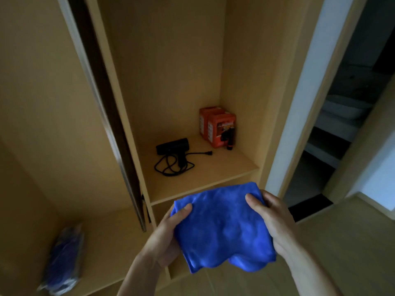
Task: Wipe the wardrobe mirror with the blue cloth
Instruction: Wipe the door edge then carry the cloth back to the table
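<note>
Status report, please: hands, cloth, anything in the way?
Both grip the folded blue cloth: left hand, right hand. Cloth held in air before the open wardrobe, no mirror in view. On the shelf: hair dryer, orange boxes, clear of hands.

The blue cloth (pixel 222 227) hides the fingers of the left hand (pixel 166 236) and right hand (pixel 275 223); only thumbs show. Both forearms run off the bottom edge. At lower left, a plastic-wrapped bundle (pixel 62 259) is blurred. Print on the orange boxes (pixel 218 127) is too small to read.
</note>
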Motion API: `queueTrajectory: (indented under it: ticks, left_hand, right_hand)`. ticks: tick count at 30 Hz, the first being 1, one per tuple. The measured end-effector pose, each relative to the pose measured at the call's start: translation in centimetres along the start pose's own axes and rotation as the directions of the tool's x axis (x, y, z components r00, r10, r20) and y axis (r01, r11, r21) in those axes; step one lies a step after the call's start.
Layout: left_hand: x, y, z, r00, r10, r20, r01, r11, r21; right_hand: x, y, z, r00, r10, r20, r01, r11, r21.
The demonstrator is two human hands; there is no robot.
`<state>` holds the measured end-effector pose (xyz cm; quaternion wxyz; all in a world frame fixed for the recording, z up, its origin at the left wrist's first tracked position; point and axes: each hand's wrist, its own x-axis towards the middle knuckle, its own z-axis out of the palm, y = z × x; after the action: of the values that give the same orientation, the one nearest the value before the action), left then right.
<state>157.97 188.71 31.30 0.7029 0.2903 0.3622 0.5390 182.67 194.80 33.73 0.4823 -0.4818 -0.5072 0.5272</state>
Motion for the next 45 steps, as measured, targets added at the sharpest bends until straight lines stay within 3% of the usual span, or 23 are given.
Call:
queueTrajectory:
  ticks: [4,10,14,17,21,24,28,30,33,41,45]
  left_hand:
    - [1.5,-3.0,2.7,0.995,-0.025,-0.094,0.036,0.992,0.123]
    - [4.2,-4.7,5.9,0.97,0.093,-0.226,0.002,0.923,0.386]
    - [6.8,-5.3,8.0,0.997,-0.063,-0.054,0.079,0.92,0.385]
    - [9.1,-6.9,9.7,0.976,-0.183,0.118,0.109,0.882,0.459]
    - [12.3,-10.6,12.9,0.944,-0.261,0.203,0.108,0.824,0.556]
    - [13.4,-12.7,15.8,0.843,-0.381,0.38,0.099,0.805,0.586]
    - [13.0,-15.1,18.3,0.702,-0.515,0.492,0.12,0.767,0.631]
    - [12.3,-15.8,19.1,0.637,-0.547,0.543,0.096,0.755,0.649]
    - [9.9,-17.1,20.7,0.491,-0.616,0.616,0.067,0.732,0.678]
    - [0.2,-20.6,24.7,0.144,-0.721,0.678,-0.093,0.673,0.734]
    - [-6.2,-21.8,25.0,-0.102,-0.752,0.652,-0.11,0.659,0.744]
  right_hand:
    - [-0.7,1.2,-3.0,0.998,0.067,-0.018,-0.067,0.997,0.035]
    - [-2.8,2.5,-6.7,0.998,0.057,-0.026,-0.058,0.996,-0.07]
    - [-4.3,3.2,-9.6,0.975,-0.004,-0.223,-0.036,0.984,-0.176]
    - [-6.3,3.4,-12.3,0.924,-0.018,-0.383,-0.077,0.97,-0.232]
    - [-10.1,3.3,-14.1,0.801,0.034,-0.598,-0.166,0.972,-0.167]
    - [-13.5,3.3,-14.1,0.649,0.059,-0.759,-0.194,0.977,-0.09]
    - [-18.8,3.5,-12.0,0.484,0.082,-0.871,-0.191,0.982,-0.014]
    - [-20.9,3.7,-10.6,0.464,0.091,-0.881,-0.187,0.982,0.003]
    - [-24.8,4.0,-8.2,0.361,0.12,-0.925,-0.173,0.983,0.06]
    - [-35.9,3.9,-1.0,-0.076,0.108,-0.991,-0.16,0.98,0.119]
    - [-41.5,4.4,3.4,-0.255,0.094,-0.962,-0.094,0.988,0.121]
